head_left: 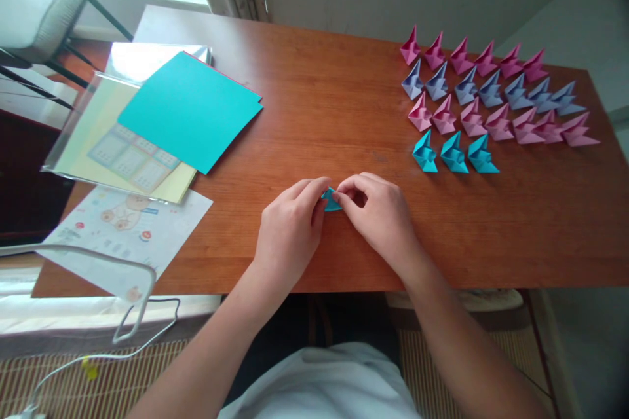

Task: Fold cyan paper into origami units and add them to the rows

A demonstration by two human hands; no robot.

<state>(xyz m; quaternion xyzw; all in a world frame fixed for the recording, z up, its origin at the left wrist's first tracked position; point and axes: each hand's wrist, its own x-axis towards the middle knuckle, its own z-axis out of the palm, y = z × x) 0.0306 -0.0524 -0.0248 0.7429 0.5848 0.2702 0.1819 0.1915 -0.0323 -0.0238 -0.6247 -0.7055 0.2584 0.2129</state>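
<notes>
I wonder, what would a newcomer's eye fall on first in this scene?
Most likely the four rows of pointed folded-paper figures, magenta, lavender, pink and turquoise, right on the brown wooden table. Next, perhaps, the large turquoise paper lying over pale yellow paper in clear plastic, at left. Front and centre, a small turquoise folded piece is held between the person's left grip and right grip.

No legible txt or nos.; marks on pale grid print (133, 157) & bear-print sheet (125, 236) too small/blurry
</notes>
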